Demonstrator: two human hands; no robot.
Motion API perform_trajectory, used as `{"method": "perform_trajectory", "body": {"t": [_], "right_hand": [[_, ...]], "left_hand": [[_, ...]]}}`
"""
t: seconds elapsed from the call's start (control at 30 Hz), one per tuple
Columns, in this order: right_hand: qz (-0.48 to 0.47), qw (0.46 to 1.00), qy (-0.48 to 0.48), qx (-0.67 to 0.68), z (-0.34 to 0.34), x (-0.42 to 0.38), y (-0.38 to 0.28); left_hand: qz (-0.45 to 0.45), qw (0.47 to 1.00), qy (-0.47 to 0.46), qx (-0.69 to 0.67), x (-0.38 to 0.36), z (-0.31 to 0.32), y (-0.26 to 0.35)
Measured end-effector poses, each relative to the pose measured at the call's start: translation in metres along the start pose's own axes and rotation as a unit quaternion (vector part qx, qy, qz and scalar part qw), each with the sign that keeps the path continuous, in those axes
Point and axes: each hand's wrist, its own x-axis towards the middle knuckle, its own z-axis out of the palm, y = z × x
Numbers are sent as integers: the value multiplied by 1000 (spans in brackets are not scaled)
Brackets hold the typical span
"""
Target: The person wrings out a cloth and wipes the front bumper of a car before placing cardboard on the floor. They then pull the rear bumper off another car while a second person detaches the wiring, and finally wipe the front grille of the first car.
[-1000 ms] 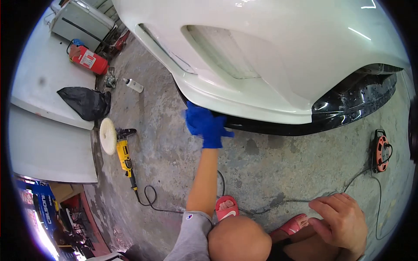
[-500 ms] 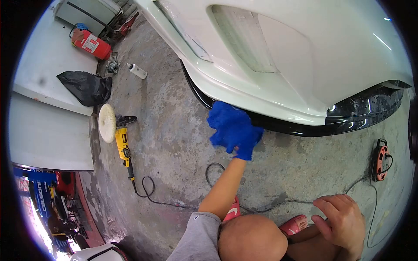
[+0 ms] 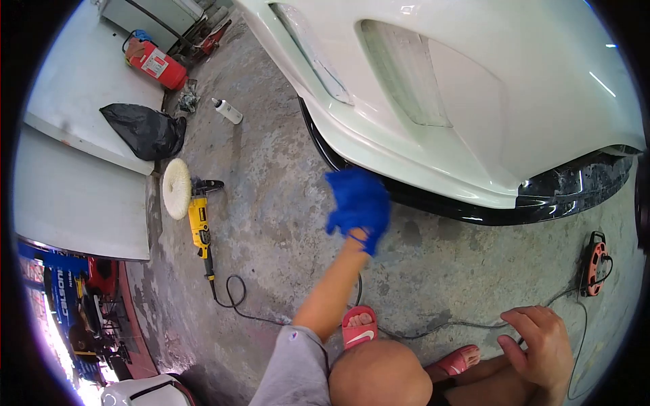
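My left hand holds a blue cloth, which covers most of its fingers and hangs around the wrist. Hand and cloth are slightly blurred, just below the black lower lip of a white car bumper. Whether the cloth touches the lip I cannot tell. On the right, my right hand is empty, its thumb apart from loosely bent fingers, over my lower leg.
A yellow polisher with a white pad lies on the concrete floor at left, its cord running right towards an orange power strip. Farther back are a white bottle, black bag and red extinguisher.
My left hand and the blue cloth have shifted slightly left relative to the bumper. The view has moved a little, and more of my pink slipper shows. My right hand stays open.
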Motion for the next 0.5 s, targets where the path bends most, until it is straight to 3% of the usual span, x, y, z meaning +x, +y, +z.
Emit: {"method": "perform_trajectory", "body": {"t": [0.03,0.07,0.1,0.27,0.37,0.5], "right_hand": [[5,1000,-1,1,1,-1,0],[11,1000,-5,4,1,-2,0],[17,1000,-10,8,2,-3,0],[35,999,-18,4,6,-6,-2],[38,999,-9,-11,4,-6,0],[25,999,-32,5,9,4,-9]], "left_hand": [[0,994,-29,102,18,2,-26],[-55,995,-30,75,43,3,-55],[-8,994,99,-43,55,0,-83],[-86,986,106,-98,119,-8,-143],[-146,969,171,-101,97,20,-109],[-100,980,150,-86,12,48,-16]]}}
